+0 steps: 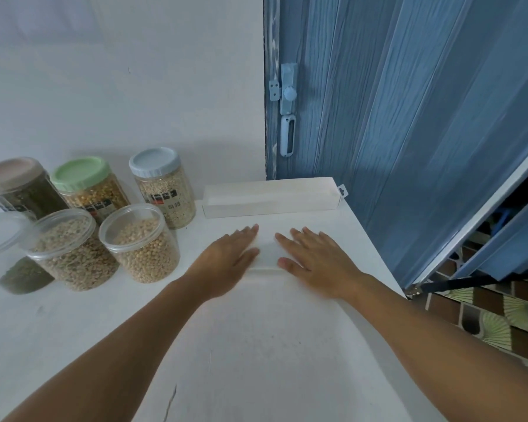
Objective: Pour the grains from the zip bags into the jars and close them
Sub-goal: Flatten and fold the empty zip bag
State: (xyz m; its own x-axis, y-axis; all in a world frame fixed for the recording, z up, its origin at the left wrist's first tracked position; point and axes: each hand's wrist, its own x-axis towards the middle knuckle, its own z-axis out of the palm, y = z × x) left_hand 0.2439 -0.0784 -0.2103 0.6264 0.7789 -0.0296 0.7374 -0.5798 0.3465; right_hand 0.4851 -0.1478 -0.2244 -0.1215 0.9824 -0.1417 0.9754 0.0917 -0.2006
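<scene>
Zip bag, clear, flat and nearly invisible on the white worktop, lies pressed beneath left hand and right hand, fingers straight; filled jars at 9 o'clock.

Clear glossy plastic jars; matt white table; blue wood-grain door; smooth white cardboard box.

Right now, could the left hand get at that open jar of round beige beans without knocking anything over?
Probably yes. The left hand lies flat on the table, and the open jar of round beans stands just to its left with bare tabletop between them; the other jars sit farther left or behind.
</scene>
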